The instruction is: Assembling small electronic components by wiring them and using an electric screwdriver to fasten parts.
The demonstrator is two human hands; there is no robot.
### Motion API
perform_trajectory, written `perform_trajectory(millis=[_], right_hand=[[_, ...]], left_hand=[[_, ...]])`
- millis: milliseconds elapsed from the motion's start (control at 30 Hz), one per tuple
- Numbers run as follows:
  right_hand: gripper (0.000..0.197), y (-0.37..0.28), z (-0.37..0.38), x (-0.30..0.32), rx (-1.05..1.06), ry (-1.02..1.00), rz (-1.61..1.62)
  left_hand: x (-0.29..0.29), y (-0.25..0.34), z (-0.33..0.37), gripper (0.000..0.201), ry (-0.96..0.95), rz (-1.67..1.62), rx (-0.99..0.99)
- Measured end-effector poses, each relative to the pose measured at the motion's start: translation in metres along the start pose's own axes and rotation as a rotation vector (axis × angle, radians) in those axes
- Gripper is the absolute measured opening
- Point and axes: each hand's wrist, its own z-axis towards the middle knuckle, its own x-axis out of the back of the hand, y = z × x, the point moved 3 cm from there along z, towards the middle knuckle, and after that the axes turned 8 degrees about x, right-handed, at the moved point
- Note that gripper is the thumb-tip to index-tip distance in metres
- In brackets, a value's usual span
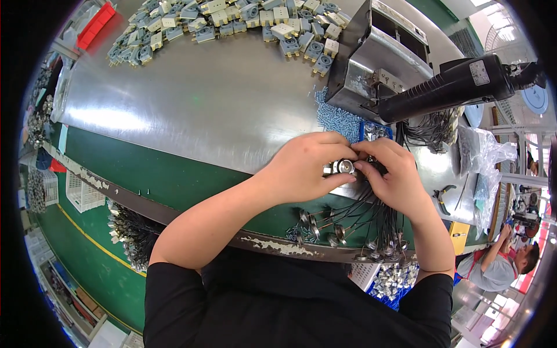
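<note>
Between the thumb and fingers of my left hand [304, 165] is a small round metal part [346, 166] with a shiny ringed face and a pale piece at its side. My right hand [394, 174] is closed in a pinch at the part's right edge; whatever its fingertips hold is hidden. Just beyond my fingers lie a blue tray [376, 131] of small metal pieces and a heap of bluish screws [339, 120]. Round metal parts on black wires [338, 232] lie below my hands on the green mat.
Many grey and white switch-like blocks [284, 30] cover the far side of the metal table [203, 93]. A black electric screwdriver [447, 90] rests in a metal stand [371, 69] at right. Pliers [444, 198] lie farther right, near a yellow box [459, 236]. Another person [493, 269] sits beyond.
</note>
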Motion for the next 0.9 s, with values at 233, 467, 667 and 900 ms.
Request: perform_trajectory(millis=[233,467,667,900], right_hand=[[0.025,-0.006,0.001,0.023,0.439,0.257,-0.356],[0.060,0.035,0.001,0.119,0.323,1.122,0.223],[0.120,0.046,0.037,0.079,0.266,0.357,0.836],[0.100,0.002,0.061,0.047,0.021,0.691,1.352]], left_hand=[[-0.002,-0.009,0.000,0.027,-0.011,0.004,-0.015],[-0.002,-0.002,0.004,0.027,-0.017,-0.050,-0.028],[-0.004,-0.004,0.003,0.024,0.011,-0.066,-0.022],[-0.002,-0.005,0.004,0.029,-0.026,-0.071,0.001]])
